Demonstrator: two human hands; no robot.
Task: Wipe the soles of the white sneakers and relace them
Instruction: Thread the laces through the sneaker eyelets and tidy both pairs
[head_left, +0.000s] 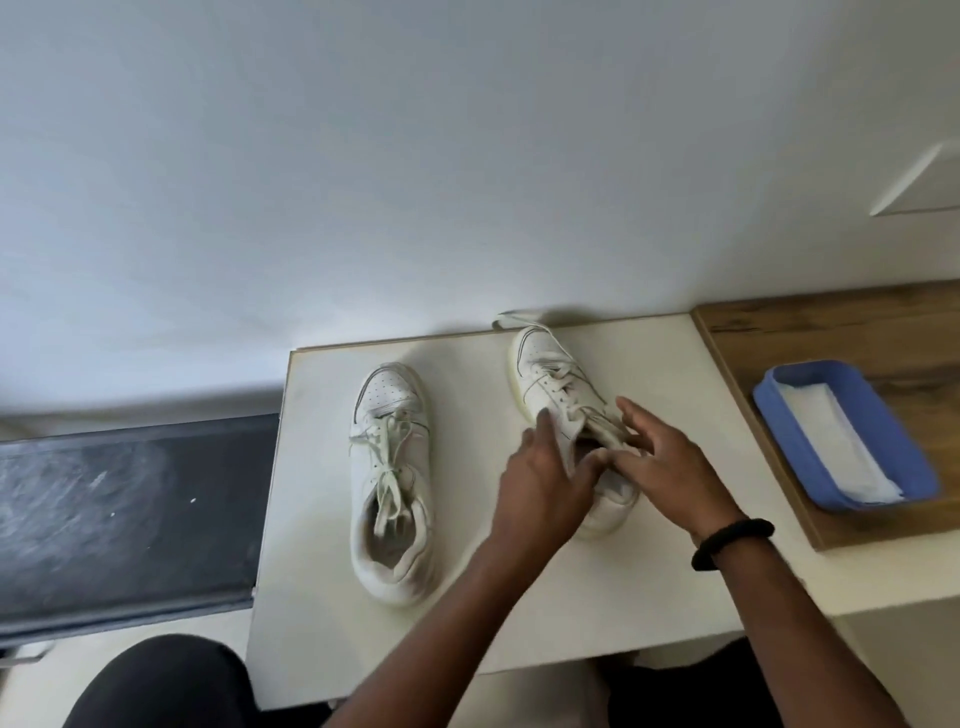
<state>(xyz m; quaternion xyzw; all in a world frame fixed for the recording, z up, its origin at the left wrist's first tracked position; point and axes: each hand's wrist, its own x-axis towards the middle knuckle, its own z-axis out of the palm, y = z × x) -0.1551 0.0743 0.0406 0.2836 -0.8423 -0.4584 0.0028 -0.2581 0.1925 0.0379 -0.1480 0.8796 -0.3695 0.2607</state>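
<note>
Head cam, looking down: both white sneakers sit on the pale counter (675, 582), toes pointing at the wall. The left sneaker (392, 483) stands alone, laces loose with the ends dropped into its opening. The right sneaker (556, 382) is where the action is: left hand (540, 473) grips its side by the tongue, fingers (544, 426) curled on it, while the right hand (665, 462) rests against the other side with fingers spread wide, holding nothing. Off to the right, a blue tray (779, 410) with a white wipe (841, 447) sits on a wooden board (831, 322)
</note>
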